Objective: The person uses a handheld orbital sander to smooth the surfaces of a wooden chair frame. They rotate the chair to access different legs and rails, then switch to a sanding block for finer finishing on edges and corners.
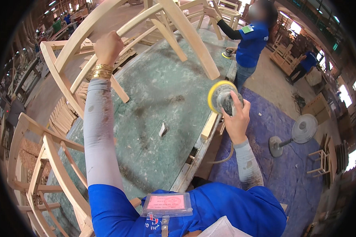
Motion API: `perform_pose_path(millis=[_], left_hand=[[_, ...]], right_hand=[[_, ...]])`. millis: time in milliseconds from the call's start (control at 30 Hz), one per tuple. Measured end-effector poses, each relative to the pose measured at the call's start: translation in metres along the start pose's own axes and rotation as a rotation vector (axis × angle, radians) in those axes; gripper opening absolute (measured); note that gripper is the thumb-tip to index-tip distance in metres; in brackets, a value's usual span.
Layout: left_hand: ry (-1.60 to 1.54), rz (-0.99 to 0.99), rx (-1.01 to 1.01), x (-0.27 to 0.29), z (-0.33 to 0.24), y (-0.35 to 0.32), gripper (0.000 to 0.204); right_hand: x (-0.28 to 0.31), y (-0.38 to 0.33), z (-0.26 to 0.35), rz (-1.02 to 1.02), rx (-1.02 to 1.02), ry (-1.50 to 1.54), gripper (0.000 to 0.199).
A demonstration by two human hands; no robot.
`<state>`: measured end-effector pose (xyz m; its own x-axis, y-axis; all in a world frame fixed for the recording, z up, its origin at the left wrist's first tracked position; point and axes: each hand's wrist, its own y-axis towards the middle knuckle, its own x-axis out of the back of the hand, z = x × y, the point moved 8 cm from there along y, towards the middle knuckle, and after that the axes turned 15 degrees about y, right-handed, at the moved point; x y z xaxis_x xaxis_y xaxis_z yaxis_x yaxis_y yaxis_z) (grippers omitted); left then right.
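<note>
I am gripping one rail of a bare wooden chair frame with my left hand, fingers clenched around the wood, holding the frame tipped up over the far left part of the green-topped desk. My right hand is wrapped around one round sander with a yellow-rimmed disc, holding it up at the right edge of the desk, well apart from the frame and nearer to me than it. I am counting two chair frames close to me: the one in my left hand and a second chair frame standing at the near left beside the desk. One other person in a blue shirt is standing at the far right end of the desk, holding more frames. One floor fan is standing on the blue floor covering to the right. A rectangular pink badge in a clear sleeve is hanging on my chest, nearest of all. Several gold bangles are sitting on my left wrist.
</note>
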<state>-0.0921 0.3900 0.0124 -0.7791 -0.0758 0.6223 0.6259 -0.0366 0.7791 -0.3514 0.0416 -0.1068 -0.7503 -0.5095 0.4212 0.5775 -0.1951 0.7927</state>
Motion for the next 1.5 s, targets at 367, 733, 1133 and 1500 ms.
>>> perform_pose_path(millis=[367,733,1133,1500], left_hand=[[-0.037,0.015,-0.073,0.006,-0.009,-0.01,0.014],[-0.081,-0.019,-0.106,0.007,-0.038,-0.015,0.017],[-0.082,-0.052,-0.14,0.014,-0.041,-0.028,0.01],[-0.118,-0.043,-0.206,0.045,0.006,-0.086,0.011]], right_hand=[[-0.015,0.054,0.05,0.077,0.007,0.027,0.071],[-0.003,0.048,0.041,0.008,0.016,-0.035,0.071],[-0.056,-0.153,0.065,0.577,-0.062,0.344,0.072],[-0.219,-0.323,0.115,1.199,0.021,0.677,0.069]])
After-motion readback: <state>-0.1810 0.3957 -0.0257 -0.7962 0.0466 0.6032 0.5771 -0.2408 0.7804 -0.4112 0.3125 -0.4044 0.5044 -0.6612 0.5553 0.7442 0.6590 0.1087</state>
